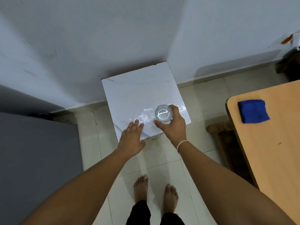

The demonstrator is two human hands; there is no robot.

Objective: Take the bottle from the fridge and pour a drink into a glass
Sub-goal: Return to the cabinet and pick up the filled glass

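Note:
A clear drinking glass (163,114), seen from straight above, stands on the near right part of a small white marble-look table (138,90). My right hand (174,125) is wrapped around the glass from the near right side. My left hand (131,138) lies flat with its fingers spread, resting on the table's near left edge and holding nothing. A grey block (32,151) at the left looks like the top of the fridge, though I cannot tell for sure. No bottle is in view.
A wooden table (272,143) stands at the right with a folded blue cloth (253,111) on it. A wooden bench or stool (224,140) sits between the two tables. White walls close the corner behind. My bare feet (155,192) stand on pale floor tiles.

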